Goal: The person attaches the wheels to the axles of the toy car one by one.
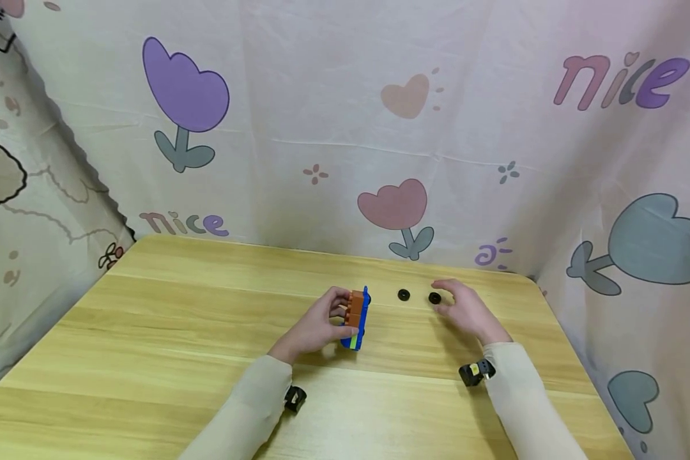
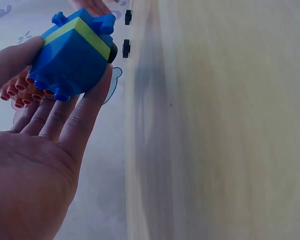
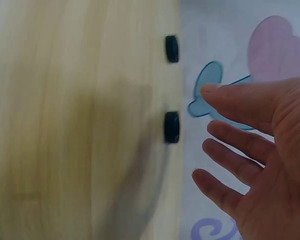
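Note:
My left hand [image 1: 313,327] grips a building-block toy car [image 1: 354,310], held up on its side above the table. The toy has a blue base, orange bricks and a yellow-green stripe; in the left wrist view its blue end [image 2: 72,65] faces the camera between thumb and fingers. A small black wheel [image 2: 112,52] shows at its edge. Two loose black wheels lie flat on the table: a left one [image 1: 404,295] and a right one [image 1: 434,298]. Around the right one hovers my right hand [image 1: 466,310], its thumb and fingers spread apart and holding nothing in the right wrist view.
The light wood table [image 1: 167,332] ends at a back edge, just beyond the wheels. Behind it hangs a printed cloth [image 1: 299,115] with flowers and the word "nice". A black camera is strapped on each wrist.

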A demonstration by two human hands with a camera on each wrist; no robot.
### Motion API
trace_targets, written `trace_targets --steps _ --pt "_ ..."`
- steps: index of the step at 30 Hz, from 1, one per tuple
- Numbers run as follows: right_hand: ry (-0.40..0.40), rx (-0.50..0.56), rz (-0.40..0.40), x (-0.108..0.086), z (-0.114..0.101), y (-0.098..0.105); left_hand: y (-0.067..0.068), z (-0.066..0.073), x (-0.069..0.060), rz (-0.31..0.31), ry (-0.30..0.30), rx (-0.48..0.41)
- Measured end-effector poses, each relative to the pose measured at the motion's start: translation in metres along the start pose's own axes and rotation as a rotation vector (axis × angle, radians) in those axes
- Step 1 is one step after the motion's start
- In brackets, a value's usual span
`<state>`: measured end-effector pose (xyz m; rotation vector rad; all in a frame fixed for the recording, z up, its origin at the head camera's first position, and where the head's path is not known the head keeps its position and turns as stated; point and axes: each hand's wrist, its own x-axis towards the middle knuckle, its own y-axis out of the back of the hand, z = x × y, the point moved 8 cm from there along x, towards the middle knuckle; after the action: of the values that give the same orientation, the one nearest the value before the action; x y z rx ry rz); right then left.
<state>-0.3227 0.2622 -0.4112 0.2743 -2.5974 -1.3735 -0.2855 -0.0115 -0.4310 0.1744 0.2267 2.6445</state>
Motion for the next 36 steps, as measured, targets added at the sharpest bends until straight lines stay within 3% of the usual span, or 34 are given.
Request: trace_targets --steps 8,17,29,36 --pt "0.01 -0.116 -0.049 0.015 0.011 -0.008 0.003 -0.001 0.001 0.035 0.001 0.04" --pt "-0.027 -0.099 -0.075 0.032 0.026 -0.015 -0.001 0.001 0.002 0.009 -0.008 0.015" --pt "-0.005 -0.074 -0.028 0.028 0.022 -0.014 -0.003 -0.004 0.004 -0.021 0.017 -0.001" --pt "0.014 -0.03 0.0 0.019 0.008 -0.008 -0.002 -0.001 0.003 -0.009 0.027 0.006"
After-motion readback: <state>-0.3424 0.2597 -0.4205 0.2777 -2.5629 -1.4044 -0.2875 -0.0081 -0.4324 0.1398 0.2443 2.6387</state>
